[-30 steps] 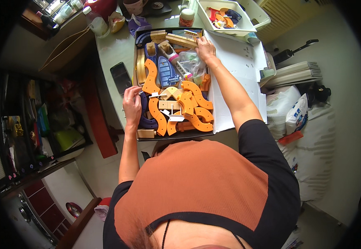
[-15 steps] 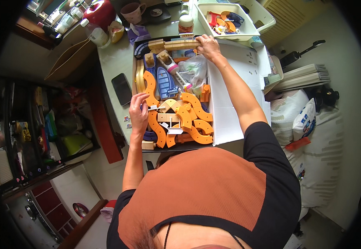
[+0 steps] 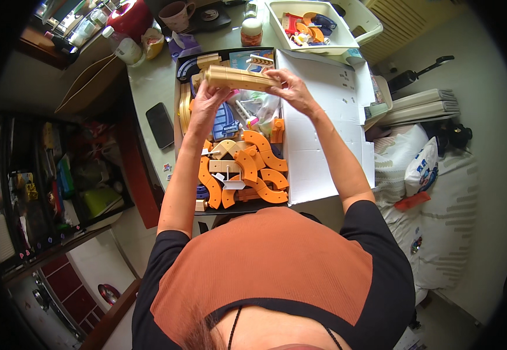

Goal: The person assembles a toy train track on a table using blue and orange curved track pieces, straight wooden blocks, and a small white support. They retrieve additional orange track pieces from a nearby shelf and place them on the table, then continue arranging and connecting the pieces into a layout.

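Observation:
A stack of pale wooden train track pieces [image 3: 239,77] is raised over the far part of an open toy box [image 3: 247,208]. My left hand [image 3: 208,100] is closed on its left end, and my right hand [image 3: 291,92] grips the right end. Below lie orange curved track pieces [image 3: 210,182], a light wooden block [image 3: 223,166] and a blue boat-like piece [image 3: 225,123]. Close to my right hand, a small white piece with dark stripes [image 3: 261,61] stands at the box's far edge. A clear plastic bag [image 3: 268,108] is partly covered by the hands.
The white box lid [image 3: 323,140] lies folded out to the right. A black phone [image 3: 159,126] rests on the table left of the box. Beyond are a white bin of toy parts [image 3: 315,49], a jar [image 3: 252,32], a mug [image 3: 176,16] and a bottle [image 3: 126,49].
The wooden track stack has been lifted from the box's far edge toward me. My left hand has moved from the orange tracks up to its left end.

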The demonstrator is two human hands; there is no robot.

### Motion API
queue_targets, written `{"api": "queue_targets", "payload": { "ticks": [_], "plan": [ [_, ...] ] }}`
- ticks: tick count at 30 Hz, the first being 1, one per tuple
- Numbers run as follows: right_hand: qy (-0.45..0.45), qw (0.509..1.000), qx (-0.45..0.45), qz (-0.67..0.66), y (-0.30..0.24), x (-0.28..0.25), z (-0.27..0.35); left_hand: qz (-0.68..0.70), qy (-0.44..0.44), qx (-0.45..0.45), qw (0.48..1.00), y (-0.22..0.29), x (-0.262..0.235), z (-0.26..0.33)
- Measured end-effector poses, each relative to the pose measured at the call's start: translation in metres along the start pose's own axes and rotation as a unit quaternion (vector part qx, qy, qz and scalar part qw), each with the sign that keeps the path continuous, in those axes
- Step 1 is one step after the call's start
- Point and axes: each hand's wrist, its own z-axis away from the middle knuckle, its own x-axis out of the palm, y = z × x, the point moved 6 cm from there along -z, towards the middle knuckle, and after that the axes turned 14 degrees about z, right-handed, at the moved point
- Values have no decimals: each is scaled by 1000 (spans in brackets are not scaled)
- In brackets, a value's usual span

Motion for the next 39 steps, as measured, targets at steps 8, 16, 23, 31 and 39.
{"api": "queue_targets", "payload": {
  "ticks": [8, 16, 23, 31, 39],
  "plan": [
    [9, 995, 59, -80, -23, 75, 48, 9, 33, -52, 998, -52, 5, -9],
    [179, 950, 8, 257, 12, 35, 12, -544, -205, -44, 813, -50, -15, -133],
    [99, 902, -25, 419, 45, 74, -40, -646, -258, -66, 716, -73, -20, -189],
    [131, 865, 3, 484, 65, 92, -63, -697, -213, 114, 675, -70, -15, -172],
    [131, 868, -8, 479, 66, 94, -66, -754, -149, 231, 597, -62, -1, -144]
  ]
}}
